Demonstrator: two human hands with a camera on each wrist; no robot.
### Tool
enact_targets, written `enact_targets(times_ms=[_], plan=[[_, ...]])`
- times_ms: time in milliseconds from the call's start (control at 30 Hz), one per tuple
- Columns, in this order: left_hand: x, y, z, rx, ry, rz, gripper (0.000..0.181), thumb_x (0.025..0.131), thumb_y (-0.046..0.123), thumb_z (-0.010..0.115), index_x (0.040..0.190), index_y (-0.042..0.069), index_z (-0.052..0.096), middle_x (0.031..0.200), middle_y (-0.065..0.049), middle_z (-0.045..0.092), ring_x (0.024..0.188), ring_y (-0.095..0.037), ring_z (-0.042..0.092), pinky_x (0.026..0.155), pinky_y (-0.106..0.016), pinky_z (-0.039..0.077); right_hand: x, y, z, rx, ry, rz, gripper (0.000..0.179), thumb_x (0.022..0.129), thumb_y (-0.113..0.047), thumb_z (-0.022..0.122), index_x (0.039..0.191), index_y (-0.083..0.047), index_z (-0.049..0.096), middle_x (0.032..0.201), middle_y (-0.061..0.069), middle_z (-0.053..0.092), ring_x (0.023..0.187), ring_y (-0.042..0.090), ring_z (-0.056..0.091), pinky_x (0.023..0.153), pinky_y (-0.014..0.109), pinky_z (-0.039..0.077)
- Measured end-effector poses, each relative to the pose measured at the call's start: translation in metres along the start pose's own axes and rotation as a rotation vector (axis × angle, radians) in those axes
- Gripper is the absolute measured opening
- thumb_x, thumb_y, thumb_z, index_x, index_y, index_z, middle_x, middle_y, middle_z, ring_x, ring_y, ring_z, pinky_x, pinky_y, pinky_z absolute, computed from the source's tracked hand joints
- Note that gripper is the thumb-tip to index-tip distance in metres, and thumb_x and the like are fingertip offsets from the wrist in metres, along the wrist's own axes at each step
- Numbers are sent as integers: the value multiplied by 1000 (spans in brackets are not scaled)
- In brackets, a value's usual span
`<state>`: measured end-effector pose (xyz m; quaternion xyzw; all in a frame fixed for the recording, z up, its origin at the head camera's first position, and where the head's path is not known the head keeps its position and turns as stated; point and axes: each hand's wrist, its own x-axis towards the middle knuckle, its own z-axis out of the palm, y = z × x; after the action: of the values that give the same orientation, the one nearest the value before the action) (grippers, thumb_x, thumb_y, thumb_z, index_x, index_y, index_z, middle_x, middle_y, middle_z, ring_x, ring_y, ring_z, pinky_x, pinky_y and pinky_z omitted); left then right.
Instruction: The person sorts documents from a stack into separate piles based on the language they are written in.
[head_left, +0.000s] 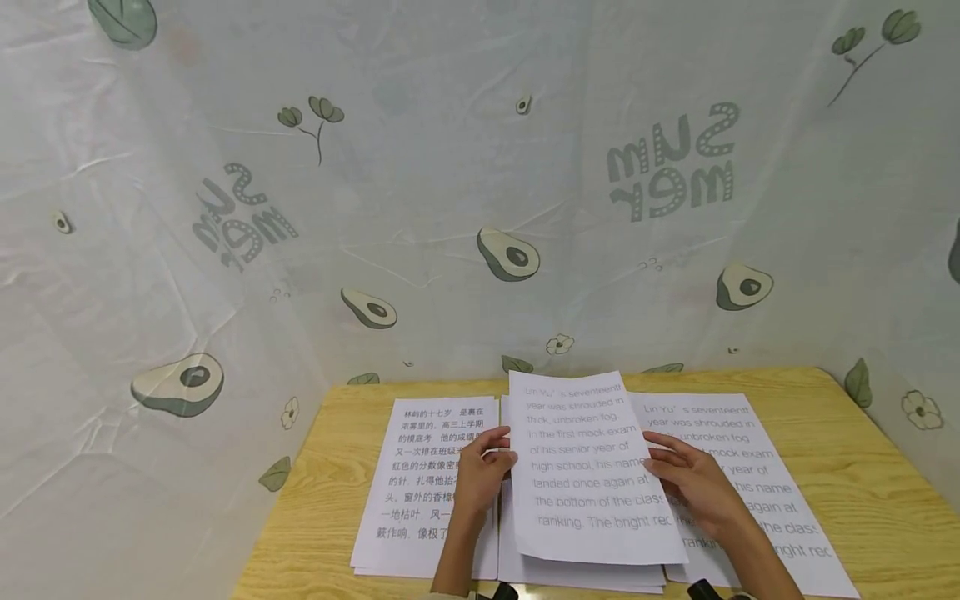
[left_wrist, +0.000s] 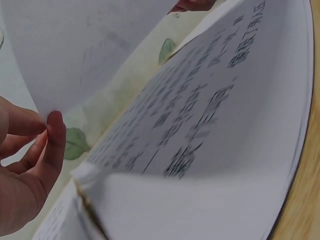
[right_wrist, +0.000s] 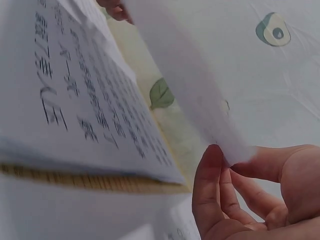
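Paper sheet [head_left: 588, 467] with English print is lifted above the middle stack [head_left: 585, 573] on the wooden counter [head_left: 862, 467]; left hand [head_left: 480, 475] pinches its left edge, right hand [head_left: 693, 483] pinches its right edge, between two flanking stacks.

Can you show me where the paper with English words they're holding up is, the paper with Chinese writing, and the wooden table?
White sheet of English print, held up [head_left: 588, 467], head view, middle of the page.
White sheet of Chinese print [head_left: 427, 467], head view, left half of the page.
Light wooden table [head_left: 862, 467], head view, bare top at right.
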<state>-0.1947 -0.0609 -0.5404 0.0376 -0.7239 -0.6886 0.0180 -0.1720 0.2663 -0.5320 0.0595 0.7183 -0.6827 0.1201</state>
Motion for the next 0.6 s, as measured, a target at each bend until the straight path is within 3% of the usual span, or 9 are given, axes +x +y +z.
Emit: enact_targets(times_ms=[433,500,600], plan=[[-5,-6,51,-17,-45,2,41,91,-4,72,131,7,75,112,-8,68,85,-10,69,72,-24,63,-9,12,-50,-90,34,17,71,106,-20,69,164,2,36,128,-7,67,103,2,70,88,24,60],[-6,-6,59,-4,-45,0,40,91,-3,73,130,8,75,110,-6,68,84,-9,69,71,-22,61,-11,15,-58,-82,36,16,66,106,-20,68,163,1,41,123,-11,68,102,1,70,87,23,60],[-9,-7,71,1,-42,1,40,91,-4,73,129,8,76,108,-4,69,82,-8,68,69,-20,58,-15,20,-70,-61,45,22,50,106,-17,68,155,-13,56,114,-17,70,100,1,71,85,23,60]])
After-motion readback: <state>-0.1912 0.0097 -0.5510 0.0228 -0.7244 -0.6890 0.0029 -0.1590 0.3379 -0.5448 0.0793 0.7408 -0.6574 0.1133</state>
